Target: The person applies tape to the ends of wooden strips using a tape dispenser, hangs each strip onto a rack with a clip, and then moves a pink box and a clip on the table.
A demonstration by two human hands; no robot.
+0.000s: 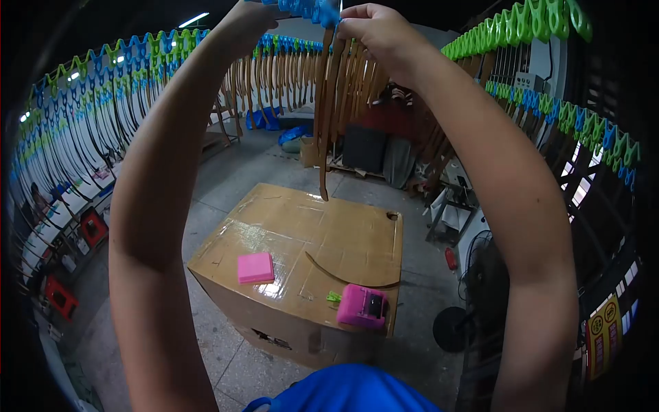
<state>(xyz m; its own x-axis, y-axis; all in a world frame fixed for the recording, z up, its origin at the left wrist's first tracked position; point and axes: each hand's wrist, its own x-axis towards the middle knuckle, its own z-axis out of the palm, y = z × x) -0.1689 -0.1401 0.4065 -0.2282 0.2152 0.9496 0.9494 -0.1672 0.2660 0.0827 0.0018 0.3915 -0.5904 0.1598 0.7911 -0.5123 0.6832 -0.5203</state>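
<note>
Both arms are raised toward the top of the head view. My left hand (248, 26) is beside a row of blue clothespins (312, 9), its fingers mostly cut off by the frame edge. My right hand (376, 31) has thumb and fingers closed at the upper end of a long brown strap (335, 82), just beside the blue clothespins. Another brown strap (324, 137) hangs next to it, its lower end above the cardboard box. The exact contact between fingertips, strap and clothespin is too small to make out.
A large cardboard box (295, 220) stands in front of me, bearing a pink block (255, 266), a magenta device (360, 307), a green clothespin (333, 296) and a curved strip (343, 277). Lines of clipped straps (274, 75) hang around. A floor fan (484, 264) stands right.
</note>
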